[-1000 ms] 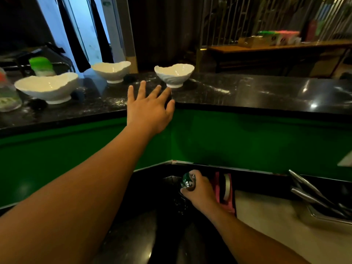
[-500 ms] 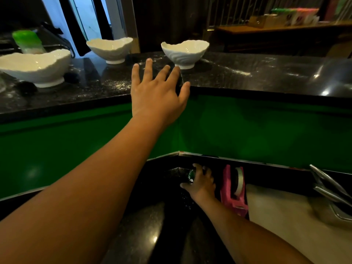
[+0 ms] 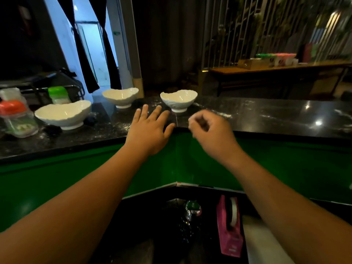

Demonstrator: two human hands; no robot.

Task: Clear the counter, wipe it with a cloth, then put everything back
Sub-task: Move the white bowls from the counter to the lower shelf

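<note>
Dim room. Bright pale-blue doorway (image 3: 89, 54) at back left, black curtains (image 3: 85, 54) beside it. Long wooden bench (image 3: 276, 68) right, before metal-barred partition (image 3: 238, 35).

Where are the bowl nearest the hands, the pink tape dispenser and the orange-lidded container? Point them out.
nearest white bowl (image 3: 178, 101): head view, on its inner wall.
pink tape dispenser (image 3: 229, 240): head view, on its pink side.
orange-lidded container (image 3: 11, 107): head view, on its orange lid.

Right hand (image 3: 210, 130) motion-blurred; its grip cannot be told

Black counter (image 3: 266, 115); three bowls (image 3: 179, 101).
</note>
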